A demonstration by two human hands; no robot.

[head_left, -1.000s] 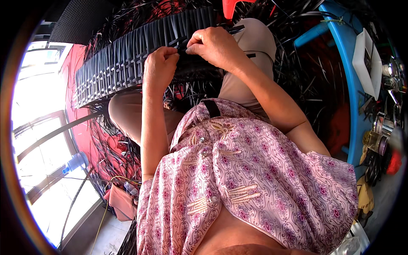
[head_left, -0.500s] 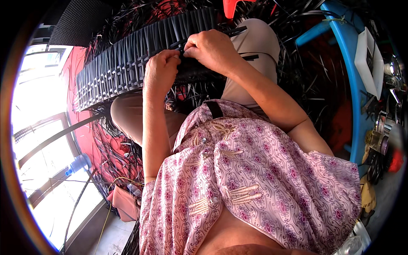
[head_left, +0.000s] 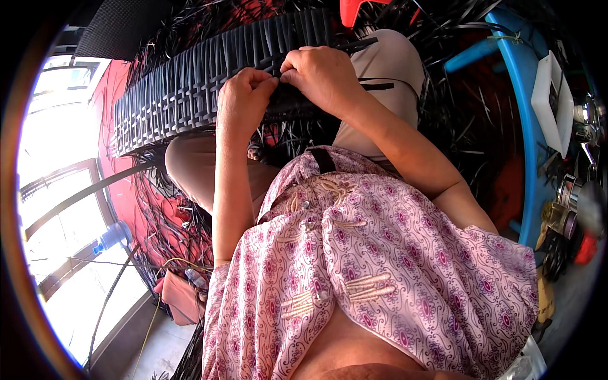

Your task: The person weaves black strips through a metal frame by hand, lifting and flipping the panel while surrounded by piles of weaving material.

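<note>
Across my knees lies a long dark woven panel [head_left: 171, 104], its upper part wrapped in close upright strips and its lower edge plaited in a grid. My left hand [head_left: 244, 104] is closed in a pinch at the plaited edge. Beside it my right hand [head_left: 324, 79] pinches too, thumb and fingertips almost touching those of the left. Between them they hold a thin black strip, mostly hidden by the fingers. Loose black strip ends [head_left: 379, 86] stick out past my right wrist, over my right knee.
Tangled black strips [head_left: 168, 218] cover the red floor around me. A blue plastic stool or table edge [head_left: 524, 145] stands at right with a white tray [head_left: 550, 104]. A red plastic piece [head_left: 354, 11] is at the far side. A clear bottle [head_left: 114, 236] lies left, by bright windows.
My left fingertips have shifted slightly right and closer to my right fingertips. The left thumb now shows more stretched out. The whole view has moved a little.
</note>
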